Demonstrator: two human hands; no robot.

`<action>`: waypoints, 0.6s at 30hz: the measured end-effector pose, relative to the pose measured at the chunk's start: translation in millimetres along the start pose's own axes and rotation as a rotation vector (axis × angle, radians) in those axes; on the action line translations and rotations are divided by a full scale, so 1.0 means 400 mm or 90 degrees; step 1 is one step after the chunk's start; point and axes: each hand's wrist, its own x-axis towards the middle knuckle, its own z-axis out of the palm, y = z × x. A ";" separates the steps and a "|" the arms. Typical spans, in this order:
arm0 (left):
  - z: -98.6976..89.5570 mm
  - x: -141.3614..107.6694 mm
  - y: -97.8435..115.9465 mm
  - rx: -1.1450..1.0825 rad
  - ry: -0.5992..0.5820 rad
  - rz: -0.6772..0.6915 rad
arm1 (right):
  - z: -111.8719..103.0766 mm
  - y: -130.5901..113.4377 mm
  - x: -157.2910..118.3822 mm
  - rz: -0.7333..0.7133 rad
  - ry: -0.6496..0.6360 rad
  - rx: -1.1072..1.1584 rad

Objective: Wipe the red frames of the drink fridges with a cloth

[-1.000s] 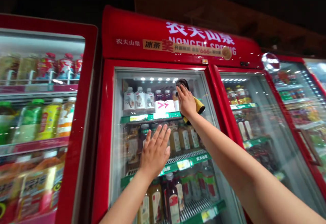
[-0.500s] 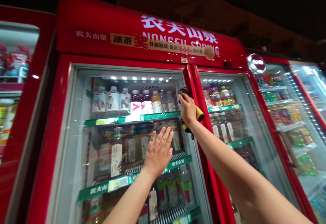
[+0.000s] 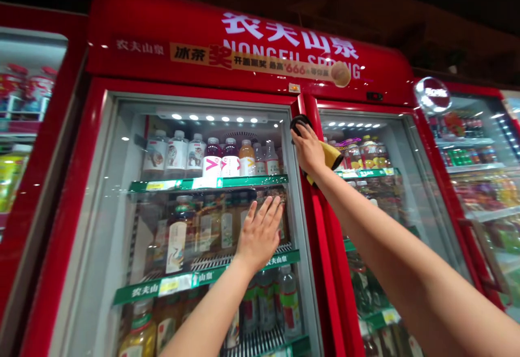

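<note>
Near the centre of the frame, the right hand [image 3: 309, 148] grasps a yellow-and-black fabric cloth [image 3: 332, 155], its fingers spread over the dark part while a yellow fold sticks out past the palm toward the right. The cloth lies at the upper part of the red vertical door frame [image 3: 320, 270] that divides two glass doors of a tall red drinks cooler [image 3: 134, 18].

Lower and a little to the left, the left hand [image 3: 260, 232] is released, fingers extended and pointing up, in front of the left glass door [image 3: 91, 248]; whether its palm touches the glass is hard to tell from this angle.

Behind that door, in the upper middle of the frame, clear bottles with white picture labels [image 3: 176, 152] stand beside purple bottles with white labels [image 3: 212, 156] and an orange bottle with a white label [image 3: 246, 157], above a green shelf strip [image 3: 244, 182]. A tan printed banner [image 3: 195, 54] crosses the cooler's top. Another red-framed cooler [image 3: 40, 18] fills the left edge, and a round lit sign [image 3: 433, 96] hangs at the upper right.
</note>
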 end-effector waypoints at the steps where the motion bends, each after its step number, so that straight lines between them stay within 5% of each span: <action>1: 0.001 -0.002 0.001 -0.002 -0.007 0.000 | 0.004 0.008 0.027 -0.006 0.005 0.013; 6: -0.001 -0.013 0.018 -0.023 -0.021 -0.036 | 0.006 0.025 0.007 -0.026 0.010 0.060; 18: 0.009 -0.135 0.162 -0.043 -0.058 -0.110 | -0.041 -0.063 -0.426 0.005 -0.038 0.083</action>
